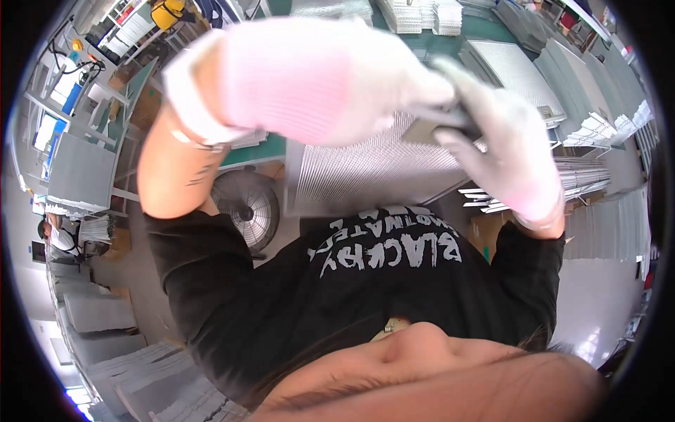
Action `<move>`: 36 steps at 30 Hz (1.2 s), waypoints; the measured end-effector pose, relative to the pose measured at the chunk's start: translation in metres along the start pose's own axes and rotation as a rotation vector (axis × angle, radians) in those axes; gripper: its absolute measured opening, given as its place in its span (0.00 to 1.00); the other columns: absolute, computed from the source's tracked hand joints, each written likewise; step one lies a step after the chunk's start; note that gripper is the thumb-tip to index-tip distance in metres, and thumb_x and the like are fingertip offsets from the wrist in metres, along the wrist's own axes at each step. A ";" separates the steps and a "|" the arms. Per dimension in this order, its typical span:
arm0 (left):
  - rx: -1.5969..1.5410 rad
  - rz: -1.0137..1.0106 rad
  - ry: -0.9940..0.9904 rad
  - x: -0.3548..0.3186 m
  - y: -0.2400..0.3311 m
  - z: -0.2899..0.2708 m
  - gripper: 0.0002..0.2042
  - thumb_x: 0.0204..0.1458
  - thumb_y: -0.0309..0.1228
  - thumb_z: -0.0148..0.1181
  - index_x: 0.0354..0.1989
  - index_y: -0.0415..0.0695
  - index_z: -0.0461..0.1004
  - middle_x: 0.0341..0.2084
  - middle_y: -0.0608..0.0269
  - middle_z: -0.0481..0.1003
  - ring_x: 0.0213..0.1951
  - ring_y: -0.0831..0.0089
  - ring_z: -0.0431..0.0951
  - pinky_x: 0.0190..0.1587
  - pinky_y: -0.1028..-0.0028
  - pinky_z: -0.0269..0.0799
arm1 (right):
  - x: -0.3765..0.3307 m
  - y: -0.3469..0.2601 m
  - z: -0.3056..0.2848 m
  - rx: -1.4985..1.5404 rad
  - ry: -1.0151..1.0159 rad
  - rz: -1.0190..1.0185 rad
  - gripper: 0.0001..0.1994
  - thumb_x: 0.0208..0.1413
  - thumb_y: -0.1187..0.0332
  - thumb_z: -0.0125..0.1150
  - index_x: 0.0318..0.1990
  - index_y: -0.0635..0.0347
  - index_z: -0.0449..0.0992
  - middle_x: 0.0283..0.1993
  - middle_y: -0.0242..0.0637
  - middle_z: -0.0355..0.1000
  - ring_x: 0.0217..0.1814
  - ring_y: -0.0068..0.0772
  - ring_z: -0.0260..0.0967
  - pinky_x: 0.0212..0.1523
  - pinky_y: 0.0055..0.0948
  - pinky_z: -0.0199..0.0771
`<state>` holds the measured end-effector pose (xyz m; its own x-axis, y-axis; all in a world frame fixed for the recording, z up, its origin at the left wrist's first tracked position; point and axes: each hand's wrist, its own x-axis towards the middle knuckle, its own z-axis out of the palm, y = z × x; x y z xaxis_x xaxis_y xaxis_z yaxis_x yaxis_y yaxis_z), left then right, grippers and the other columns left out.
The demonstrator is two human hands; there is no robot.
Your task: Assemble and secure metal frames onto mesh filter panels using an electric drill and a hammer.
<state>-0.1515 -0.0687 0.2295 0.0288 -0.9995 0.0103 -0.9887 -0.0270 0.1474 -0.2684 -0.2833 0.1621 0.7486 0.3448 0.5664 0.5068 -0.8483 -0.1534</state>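
My left hand (pixel 380 81), in a white glove with a pink knitted cuff, reaches across from the left, blurred by motion. Its fingers are closed together against a small dark grey piece (pixel 460 116), whose kind I cannot make out. From the other side my right hand (pixel 503 133), gloved the same way, grips that piece between thumb and fingers. A flat brownish-grey part (pixel 420 131) shows beneath the fingers. Below both hands a framed silver panel with a fine ribbed or mesh surface (pixel 365 176) lies tilted in front of my body.
A green-topped bench (pixel 264 149) lies beyond the panel, with stacked white pieces (pixel 422 15) at the back. More panels (pixel 513 70) and metal strips (pixel 580 176) stand at the right. A round floor fan (pixel 246 211) is at the left. Another person (pixel 63 235) is far left.
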 end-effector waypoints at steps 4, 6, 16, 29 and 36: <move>0.186 0.075 0.137 0.011 -0.008 0.040 0.25 0.53 0.29 0.62 0.62 0.46 0.69 0.46 0.53 0.78 0.46 0.54 0.79 0.48 0.61 0.77 | -0.039 0.041 0.056 0.283 0.031 0.165 0.17 0.51 0.69 0.69 0.47 0.61 0.73 0.37 0.44 0.74 0.39 0.48 0.75 0.41 0.38 0.75; 0.334 -0.119 0.446 0.006 -0.022 0.049 0.26 0.51 0.32 0.65 0.62 0.46 0.70 0.48 0.56 0.78 0.50 0.55 0.78 0.54 0.61 0.74 | -0.079 0.074 0.082 0.245 0.224 0.272 0.19 0.53 0.68 0.68 0.50 0.63 0.72 0.39 0.46 0.74 0.39 0.47 0.75 0.42 0.37 0.75; 0.338 -0.589 0.211 0.019 -0.049 0.159 0.46 0.38 0.53 0.74 0.64 0.37 0.64 0.62 0.47 0.66 0.68 0.47 0.58 0.72 0.47 0.42 | -0.222 0.128 0.246 0.089 0.407 0.575 0.24 0.57 0.69 0.60 0.59 0.69 0.62 0.58 0.53 0.62 0.61 0.52 0.61 0.65 0.46 0.58; -0.116 -0.487 0.018 0.089 -0.100 0.192 0.51 0.38 0.54 0.73 0.69 0.39 0.55 0.48 0.42 0.72 0.52 0.49 0.75 0.57 0.60 0.70 | -0.210 0.170 0.234 0.952 0.245 0.782 0.63 0.29 0.76 0.81 0.75 0.62 0.42 0.70 0.43 0.59 0.70 0.37 0.59 0.67 0.35 0.63; -0.320 -0.340 0.723 0.001 -0.027 0.142 0.54 0.33 0.34 0.79 0.71 0.34 0.50 0.52 0.43 0.71 0.54 0.51 0.74 0.60 0.61 0.69 | -0.068 0.095 0.003 0.277 0.053 0.354 0.60 0.19 0.71 0.79 0.71 0.63 0.58 0.63 0.50 0.66 0.66 0.48 0.65 0.68 0.38 0.60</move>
<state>-0.1459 -0.0710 0.0852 0.5097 -0.6806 0.5263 -0.8237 -0.2092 0.5270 -0.2701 -0.3863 0.1066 0.8770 0.0260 0.4797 0.3246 -0.7682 -0.5518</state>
